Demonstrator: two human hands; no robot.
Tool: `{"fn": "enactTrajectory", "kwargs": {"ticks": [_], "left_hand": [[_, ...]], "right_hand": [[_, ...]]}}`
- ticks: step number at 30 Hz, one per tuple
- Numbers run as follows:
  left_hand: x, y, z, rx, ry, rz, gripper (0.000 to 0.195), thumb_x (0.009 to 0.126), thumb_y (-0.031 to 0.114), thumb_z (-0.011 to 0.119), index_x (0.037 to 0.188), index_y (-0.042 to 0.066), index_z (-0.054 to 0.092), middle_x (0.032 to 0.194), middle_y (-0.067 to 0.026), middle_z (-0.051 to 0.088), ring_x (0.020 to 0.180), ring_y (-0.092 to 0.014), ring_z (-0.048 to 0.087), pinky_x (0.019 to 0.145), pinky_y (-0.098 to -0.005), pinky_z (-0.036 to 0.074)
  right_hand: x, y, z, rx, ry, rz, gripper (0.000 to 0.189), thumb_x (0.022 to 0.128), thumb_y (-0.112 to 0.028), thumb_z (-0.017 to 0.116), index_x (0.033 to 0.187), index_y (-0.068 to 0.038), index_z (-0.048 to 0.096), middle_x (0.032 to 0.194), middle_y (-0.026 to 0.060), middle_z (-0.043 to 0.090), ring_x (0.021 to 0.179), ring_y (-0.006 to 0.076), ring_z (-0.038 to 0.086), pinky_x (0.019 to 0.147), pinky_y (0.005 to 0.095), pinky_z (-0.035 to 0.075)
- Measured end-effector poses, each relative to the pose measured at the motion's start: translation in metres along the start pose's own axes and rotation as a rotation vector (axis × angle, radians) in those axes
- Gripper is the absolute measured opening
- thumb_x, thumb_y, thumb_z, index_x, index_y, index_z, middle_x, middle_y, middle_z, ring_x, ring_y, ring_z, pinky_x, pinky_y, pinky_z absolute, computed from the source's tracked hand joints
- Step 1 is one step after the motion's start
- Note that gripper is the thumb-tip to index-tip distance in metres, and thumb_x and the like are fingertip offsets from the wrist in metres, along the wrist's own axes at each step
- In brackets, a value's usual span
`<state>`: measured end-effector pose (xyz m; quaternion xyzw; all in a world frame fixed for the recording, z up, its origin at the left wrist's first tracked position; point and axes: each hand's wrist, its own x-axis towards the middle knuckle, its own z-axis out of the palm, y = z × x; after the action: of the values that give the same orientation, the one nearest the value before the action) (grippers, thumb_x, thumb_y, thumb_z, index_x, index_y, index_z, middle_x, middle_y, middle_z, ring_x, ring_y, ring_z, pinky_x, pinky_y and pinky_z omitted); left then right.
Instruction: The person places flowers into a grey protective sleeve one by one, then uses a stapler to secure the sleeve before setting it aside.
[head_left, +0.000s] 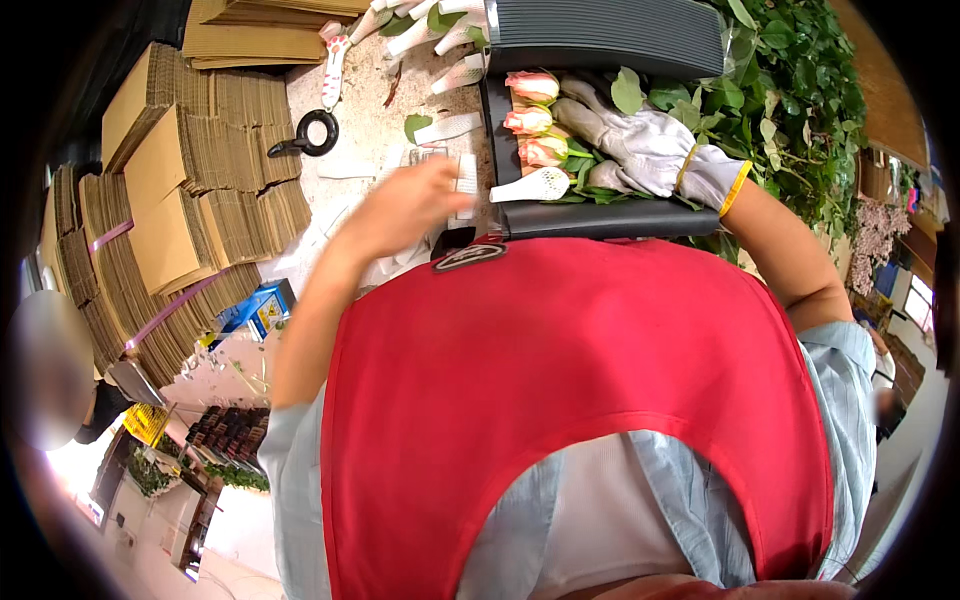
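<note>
My left hand (412, 202), bare and blurred by motion, is over the worktable beside white mesh flower sleeves (466, 180). Nothing shows in its spread fingers. On my right hand (637, 142) is a pale glove with a yellow cuff; its fingers close around green rose stems (581, 154), partly hidden by the glove. Pink roses (531, 120) lie in a row with their heads to the left, between a ribbed black block (600, 37) and a smooth black padded edge (607, 219). Nearest me, one flower head wears a white mesh sleeve (532, 185).
Stacked cardboard sheets (240, 135) stand at left, near a black ring-shaped tool (318, 133) and a white-and-pink handled item (334, 71). More mesh sleeves (424, 34) lie at the top. Leafy stems (795, 97) fill the right. A blue box (259, 309) sits left of my arm.
</note>
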<state>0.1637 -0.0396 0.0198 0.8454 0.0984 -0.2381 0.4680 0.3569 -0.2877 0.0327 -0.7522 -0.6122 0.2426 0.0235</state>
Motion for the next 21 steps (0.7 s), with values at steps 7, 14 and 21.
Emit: {"fn": "enactTrajectory", "kwargs": {"ticks": [7,14,21], "left_hand": [[-0.023,-0.039,-0.046,0.196,-0.045,-0.015,0.017,0.085,0.022,0.064,0.092,0.006,0.065,0.084,-0.012,0.064,0.083,-0.03,0.062,0.072,-0.0403,0.048],[0.023,0.011,0.027,-0.081,0.187,0.434,0.033,0.077,0.024,0.071,0.108,0.014,0.069,0.09,-0.0064,0.064,0.091,-0.025,0.06,0.076,-0.0345,0.047],[0.05,-0.005,0.051,-0.015,0.319,0.576,0.028,0.073,0.025,0.075,0.101,0.023,0.073,0.081,-0.0061,0.048,0.078,-0.023,0.05,0.071,-0.0331,0.045]], "right_hand": [[0.001,-0.002,-0.001,0.102,-0.052,0.067,0.058,0.08,-0.017,0.055,0.136,-0.008,0.041,0.126,0.0191,0.054,0.095,0.0361,0.061,0.076,0.0363,0.052],[-0.001,-0.004,-0.049,0.833,-0.072,0.054,0.047,0.082,-0.012,0.057,0.128,-0.005,0.049,0.122,0.0184,0.057,0.101,0.0307,0.062,0.083,0.0353,0.051],[0.018,-0.052,-0.066,-0.222,-0.093,0.156,0.02,0.076,-0.026,0.062,0.078,-0.008,0.068,0.071,0.013,0.066,0.067,0.0306,0.065,0.061,0.0379,0.053]]}}
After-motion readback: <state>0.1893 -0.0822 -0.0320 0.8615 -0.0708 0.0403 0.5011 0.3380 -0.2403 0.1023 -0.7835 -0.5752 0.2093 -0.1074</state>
